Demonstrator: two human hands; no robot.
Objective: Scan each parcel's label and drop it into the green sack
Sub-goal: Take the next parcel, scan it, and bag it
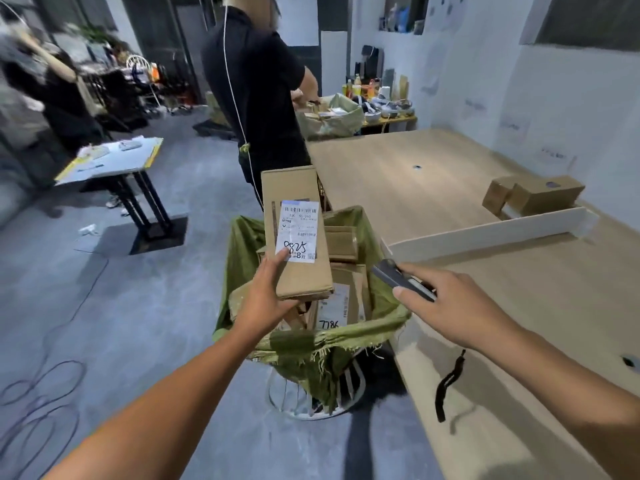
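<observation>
My left hand (266,292) grips the near end of a long cardboard parcel (294,188), thumb on its white label (297,231). The parcel hangs flat over the open green sack (311,351), label facing up. My right hand (450,306) holds a dark handheld scanner (398,277), its front end pointing left toward the parcel, a short gap away. Several cardboard parcels (341,299) lie inside the sack, one marked 7786. The sack sits in a white wire stand.
A long wooden table (433,188) lies to my right with a white divider board (485,233) and two cardboard boxes (533,197). A person in black (256,81) stands beyond the sack near another sack. A small table (114,161) stands left; cables lie on the floor.
</observation>
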